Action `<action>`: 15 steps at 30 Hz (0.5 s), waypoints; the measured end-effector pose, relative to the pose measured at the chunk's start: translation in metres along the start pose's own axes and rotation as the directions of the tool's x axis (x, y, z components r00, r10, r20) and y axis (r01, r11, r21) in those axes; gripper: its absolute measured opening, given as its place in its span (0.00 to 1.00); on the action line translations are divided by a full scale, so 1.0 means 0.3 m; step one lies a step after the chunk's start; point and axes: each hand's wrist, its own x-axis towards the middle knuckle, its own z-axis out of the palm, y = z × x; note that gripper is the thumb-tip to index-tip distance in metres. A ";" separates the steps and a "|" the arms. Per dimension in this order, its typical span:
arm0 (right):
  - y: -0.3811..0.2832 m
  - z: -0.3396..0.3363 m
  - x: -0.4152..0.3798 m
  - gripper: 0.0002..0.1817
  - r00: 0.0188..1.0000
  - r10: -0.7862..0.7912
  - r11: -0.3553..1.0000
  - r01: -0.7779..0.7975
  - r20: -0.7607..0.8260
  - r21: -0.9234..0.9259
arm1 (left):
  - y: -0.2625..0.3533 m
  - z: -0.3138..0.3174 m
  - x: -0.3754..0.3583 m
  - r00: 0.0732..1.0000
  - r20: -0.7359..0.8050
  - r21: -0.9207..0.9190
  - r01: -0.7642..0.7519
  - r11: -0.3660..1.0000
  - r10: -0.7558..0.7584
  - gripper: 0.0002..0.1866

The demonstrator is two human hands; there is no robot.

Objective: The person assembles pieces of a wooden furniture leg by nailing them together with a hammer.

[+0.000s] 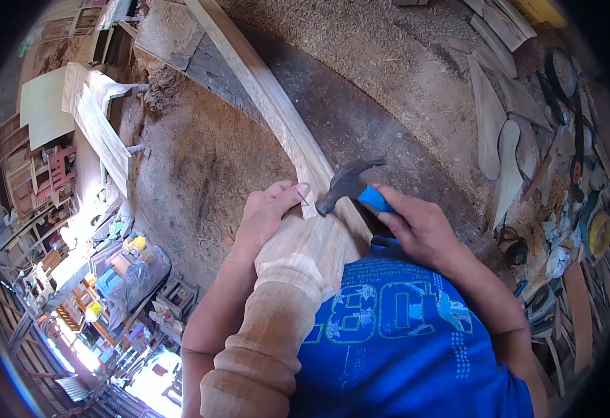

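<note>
In the head view, the left hand (273, 214) pinches a thin nail-like piece (305, 201) between thumb and forefinger; it is too small to make out surely. The right hand (420, 226) is wrapped around the handle of a claw hammer (347, 187), hiding most of the blue grip. The hammer head hangs over or against the wood just right of the left fingertips; whether it touches cannot be told.

Below it, a turned wooden post (270, 306) runs toward the near left, its near end cut off. A long wooden rail (263, 87) meets the post's far end and leaves the view at the far edge; the hammer partly covers this meeting. A blue shirt (402, 341) hides what lies near right, and glare washes out the near-left floor.

Sawdust-strewn ground (200, 153) spreads left of the left hand, giving it room. Right of the rail, a dark board (361, 118) slants past the right hand, with flat wood pieces (490, 129) well beyond its edge.
</note>
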 end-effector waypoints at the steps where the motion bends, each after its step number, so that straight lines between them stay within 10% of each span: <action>1: 0.002 -0.001 0.003 0.23 1.000 -0.010 1.000 0.009 -0.021 -0.012 | 0.009 0.005 -0.009 1.000 0.004 0.003 -0.004 1.000 0.004 0.21; 11: 0.075 -0.083 0.017 0.24 0.773 0.617 0.723 -0.485 -0.146 0.492 | 0.008 0.003 -0.009 1.000 0.024 -0.032 0.014 0.999 -0.013 0.23; 15: 0.140 -0.037 -0.007 0.24 0.846 0.492 0.833 -0.387 -0.206 0.395 | 0.027 0.006 -0.017 0.999 0.041 -0.017 0.033 0.999 -0.033 0.23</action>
